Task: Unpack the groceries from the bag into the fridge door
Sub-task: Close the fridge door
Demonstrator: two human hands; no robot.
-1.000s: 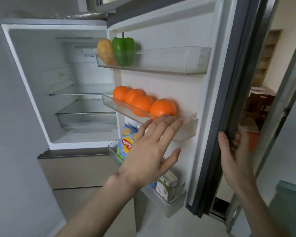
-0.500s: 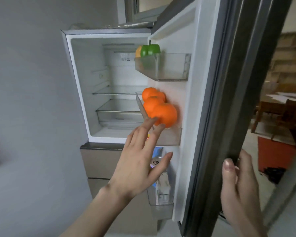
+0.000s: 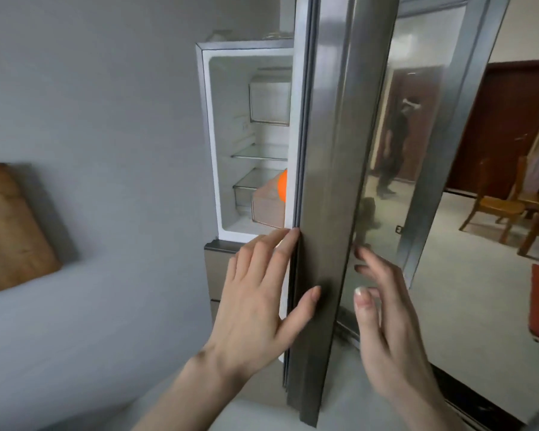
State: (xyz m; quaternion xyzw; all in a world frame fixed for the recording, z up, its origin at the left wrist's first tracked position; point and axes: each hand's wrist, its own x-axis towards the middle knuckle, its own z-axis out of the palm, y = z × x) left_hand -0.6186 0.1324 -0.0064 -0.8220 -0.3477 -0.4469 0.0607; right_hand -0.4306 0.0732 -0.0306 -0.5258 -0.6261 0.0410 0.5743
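Observation:
The steel fridge door [image 3: 327,181] stands edge-on in the middle of the view, swung most of the way toward the fridge body [image 3: 227,144]. Past its inner edge only a sliver of one orange [image 3: 282,185] in a door shelf shows; the other groceries are hidden. My left hand [image 3: 259,303] lies flat against the door's inner edge, fingers spread, thumb on the side face. My right hand [image 3: 386,325] is at the door's outer face, fingers apart and holding nothing. No bag is in view.
The fridge cavity shows bare glass shelves and a drawer. A grey wall fills the left, with a wooden board [image 3: 10,225] leaning on it. At right are wooden chairs [image 3: 498,206], a dark door and pale floor. The door's steel face reflects a standing person.
The door has swung further toward the fridge, hiding the shelves with pepper, oranges and cartons. My left hand moved from the shelves to the door's edge; my right hand let go of the edge.

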